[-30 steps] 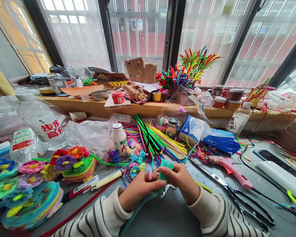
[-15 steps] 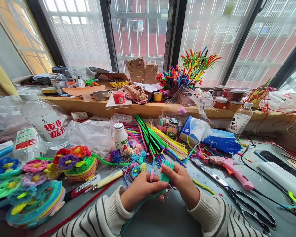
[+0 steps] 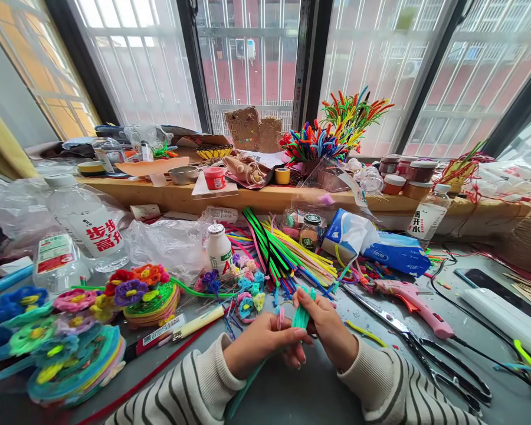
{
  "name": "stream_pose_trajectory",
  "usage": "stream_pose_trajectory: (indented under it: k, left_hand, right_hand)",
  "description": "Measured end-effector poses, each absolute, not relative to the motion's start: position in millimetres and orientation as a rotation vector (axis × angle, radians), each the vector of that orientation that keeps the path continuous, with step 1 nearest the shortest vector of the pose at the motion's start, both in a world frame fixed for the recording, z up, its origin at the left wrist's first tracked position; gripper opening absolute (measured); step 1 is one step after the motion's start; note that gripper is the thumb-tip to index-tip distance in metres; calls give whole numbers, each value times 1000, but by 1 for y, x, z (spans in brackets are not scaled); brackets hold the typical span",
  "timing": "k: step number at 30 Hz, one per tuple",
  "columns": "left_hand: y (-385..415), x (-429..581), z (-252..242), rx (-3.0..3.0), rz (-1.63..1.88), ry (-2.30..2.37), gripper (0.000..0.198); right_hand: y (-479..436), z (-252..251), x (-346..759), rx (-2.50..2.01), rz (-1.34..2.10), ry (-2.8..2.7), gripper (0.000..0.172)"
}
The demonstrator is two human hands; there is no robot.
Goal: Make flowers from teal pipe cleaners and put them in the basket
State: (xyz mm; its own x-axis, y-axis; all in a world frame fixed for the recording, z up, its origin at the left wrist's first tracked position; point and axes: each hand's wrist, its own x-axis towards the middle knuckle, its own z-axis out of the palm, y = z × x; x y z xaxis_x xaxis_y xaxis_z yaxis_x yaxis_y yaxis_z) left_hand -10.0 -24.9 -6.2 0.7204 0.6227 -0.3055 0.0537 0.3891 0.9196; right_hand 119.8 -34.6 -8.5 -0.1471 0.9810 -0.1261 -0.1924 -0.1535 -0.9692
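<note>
Between my two hands is a folded bundle of mint-green pipe cleaner (image 3: 301, 317), its long tail running down under my left wrist. My left hand (image 3: 272, 339) pinches the bundle's lower part between thumb and fingers. My right hand (image 3: 323, 321) grips its upper part from the right side. A small pink loop (image 3: 280, 319) shows by my left index finger; whether it is worn or held I cannot tell. Beyond my hands lies a spread of coloured pipe cleaners (image 3: 287, 254). Small fuzzy flowers (image 3: 246, 304) sit just left of them.
Pipe-cleaner flowers on a round layered base (image 3: 77, 369) stand at left, near a cutter knife (image 3: 154, 339). Large scissors (image 3: 407, 333) and a pink glue gun (image 3: 418, 307) lie at right. Behind are a tissue pack (image 3: 376, 242), a small white bottle (image 3: 219, 248) and a wooden ledge (image 3: 172, 198).
Both hands stay on the mint-green pipe cleaner and have shifted slightly. The left hand's lower fingers show more below the bundle. The whole view has moved a little.
</note>
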Motion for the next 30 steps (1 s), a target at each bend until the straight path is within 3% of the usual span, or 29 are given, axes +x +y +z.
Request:
stream_pose_trajectory:
  k: [5, 10, 24, 30]
  left_hand:
    - [-29, -6, -5, 1051, 469, 759, 26]
    - [-31, 3, -7, 947, 682, 757, 28]
    - [-43, 7, 1, 952, 877, 758, 30]
    - [-24, -7, 6, 982, 861, 824, 31]
  right_hand:
    - [-34, -8, 119, -1218, 993, -1302, 35]
    - [-31, -3, 110, -1317, 786, -1194, 32]
    - [-23, 5, 112, -1225, 856, -1023, 32]
    - [-17, 4, 121, -1100, 1095, -1228, 34]
